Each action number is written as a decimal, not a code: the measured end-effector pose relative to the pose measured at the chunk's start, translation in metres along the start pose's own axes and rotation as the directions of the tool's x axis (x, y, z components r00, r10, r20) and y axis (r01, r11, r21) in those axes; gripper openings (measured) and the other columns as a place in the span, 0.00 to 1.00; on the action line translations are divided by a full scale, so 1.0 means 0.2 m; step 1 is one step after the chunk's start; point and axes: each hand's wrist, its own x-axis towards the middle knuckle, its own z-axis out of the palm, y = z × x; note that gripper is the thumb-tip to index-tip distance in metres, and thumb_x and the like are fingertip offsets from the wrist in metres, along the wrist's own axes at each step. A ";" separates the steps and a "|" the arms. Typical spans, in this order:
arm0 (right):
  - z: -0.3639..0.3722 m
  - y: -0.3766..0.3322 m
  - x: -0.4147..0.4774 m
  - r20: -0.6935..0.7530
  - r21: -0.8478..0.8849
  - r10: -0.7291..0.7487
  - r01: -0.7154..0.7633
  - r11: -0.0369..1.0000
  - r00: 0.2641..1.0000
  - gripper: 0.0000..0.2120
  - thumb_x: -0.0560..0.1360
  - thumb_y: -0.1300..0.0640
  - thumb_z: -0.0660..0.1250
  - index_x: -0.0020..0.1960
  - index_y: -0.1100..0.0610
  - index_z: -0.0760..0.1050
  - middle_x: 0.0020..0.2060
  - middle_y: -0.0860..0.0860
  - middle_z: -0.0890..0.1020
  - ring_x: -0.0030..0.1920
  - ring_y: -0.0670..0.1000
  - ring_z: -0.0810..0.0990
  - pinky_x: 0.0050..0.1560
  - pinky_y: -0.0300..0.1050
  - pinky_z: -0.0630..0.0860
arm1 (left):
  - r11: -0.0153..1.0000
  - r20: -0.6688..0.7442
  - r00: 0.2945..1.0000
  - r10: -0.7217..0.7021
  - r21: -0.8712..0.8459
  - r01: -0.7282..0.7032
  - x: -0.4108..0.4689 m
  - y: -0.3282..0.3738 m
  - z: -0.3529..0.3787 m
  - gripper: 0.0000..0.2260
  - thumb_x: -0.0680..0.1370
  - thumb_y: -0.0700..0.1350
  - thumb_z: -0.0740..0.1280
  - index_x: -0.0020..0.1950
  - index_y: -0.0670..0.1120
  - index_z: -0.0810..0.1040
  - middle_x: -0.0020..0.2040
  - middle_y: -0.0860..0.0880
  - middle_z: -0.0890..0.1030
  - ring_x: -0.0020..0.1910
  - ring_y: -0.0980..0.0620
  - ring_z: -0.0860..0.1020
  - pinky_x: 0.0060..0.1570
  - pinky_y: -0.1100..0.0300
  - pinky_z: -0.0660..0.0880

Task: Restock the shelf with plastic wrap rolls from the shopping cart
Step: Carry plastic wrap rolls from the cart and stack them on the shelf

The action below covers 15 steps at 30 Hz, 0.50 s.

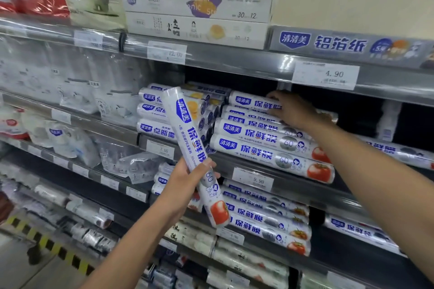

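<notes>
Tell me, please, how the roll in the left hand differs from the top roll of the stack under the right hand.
The held roll stands steeply tilted; the top roll lies flat on its stack. The held roll is off the shelf, gripped by the left hand; the top roll sits on the shelf, with the right hand resting on it. Both carry the same blue-and-white label.

保鲜膜, 60 on roll (191, 138); 4.90 on price tag (326, 76).

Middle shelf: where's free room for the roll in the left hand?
Dark gap right of the stack, above the low roll, short of the white box. Thin slot over the stack, where the right hand rests. Left of it: packed short rolls.
</notes>
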 end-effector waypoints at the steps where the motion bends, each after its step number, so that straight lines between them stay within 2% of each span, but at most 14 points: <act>1: 0.01 0.01 0.01 0.006 -0.002 -0.007 0.007 1.000 1.000 0.22 0.78 0.43 0.69 0.70 0.43 0.69 0.68 0.50 0.76 0.57 0.54 0.80 0.59 0.54 0.77 | 1.000 -0.005 1.000 -0.004 -0.011 0.004 0.01 0.00 -0.01 0.19 0.73 0.55 0.70 0.59 0.47 0.77 0.49 0.49 0.87 0.54 0.43 0.85 0.64 0.32 0.74; 4: 0.03 0.02 0.06 0.008 0.000 -0.011 0.011 1.000 1.000 0.23 0.79 0.41 0.66 0.72 0.43 0.69 0.69 0.49 0.75 0.57 0.54 0.80 0.60 0.54 0.77 | 0.999 -0.017 1.000 -0.016 -0.042 0.015 0.04 -0.01 -0.02 0.17 0.75 0.57 0.72 0.57 0.47 0.78 0.49 0.47 0.87 0.57 0.35 0.83 0.66 0.27 0.70; 7: 0.05 0.01 0.07 0.045 -0.008 -0.016 0.017 1.000 0.999 0.24 0.79 0.40 0.65 0.73 0.43 0.67 0.70 0.48 0.74 0.63 0.55 0.78 0.63 0.55 0.76 | 0.998 -0.007 1.000 -0.020 -0.054 0.020 0.06 -0.01 0.00 0.19 0.74 0.57 0.71 0.57 0.46 0.78 0.49 0.46 0.87 0.55 0.37 0.84 0.66 0.28 0.70; 9: 0.05 0.01 0.08 0.065 -0.019 -0.020 0.022 1.000 0.998 0.25 0.79 0.40 0.65 0.74 0.43 0.66 0.71 0.49 0.73 0.65 0.55 0.76 0.64 0.56 0.75 | 0.997 0.009 1.000 -0.030 -0.073 0.031 0.07 0.00 0.01 0.21 0.73 0.56 0.70 0.59 0.44 0.78 0.50 0.45 0.87 0.53 0.41 0.84 0.65 0.32 0.74; 12: 0.05 0.02 0.07 0.091 -0.029 -0.017 0.020 0.999 0.996 0.28 0.79 0.42 0.65 0.77 0.44 0.63 0.73 0.50 0.71 0.65 0.55 0.76 0.64 0.56 0.76 | 0.992 0.027 0.999 -0.023 -0.120 0.026 0.09 0.00 0.03 0.21 0.74 0.54 0.69 0.61 0.42 0.76 0.53 0.42 0.84 0.51 0.43 0.85 0.52 0.43 0.82; 15: 0.02 0.09 0.05 0.094 -0.071 0.009 -0.002 0.997 0.996 0.29 0.79 0.42 0.65 0.77 0.45 0.62 0.72 0.52 0.71 0.61 0.54 0.79 0.62 0.55 0.76 | 0.986 0.043 0.999 -0.010 -0.165 0.017 0.10 0.00 0.04 0.20 0.74 0.52 0.68 0.60 0.42 0.76 0.50 0.44 0.85 0.51 0.43 0.85 0.48 0.49 0.82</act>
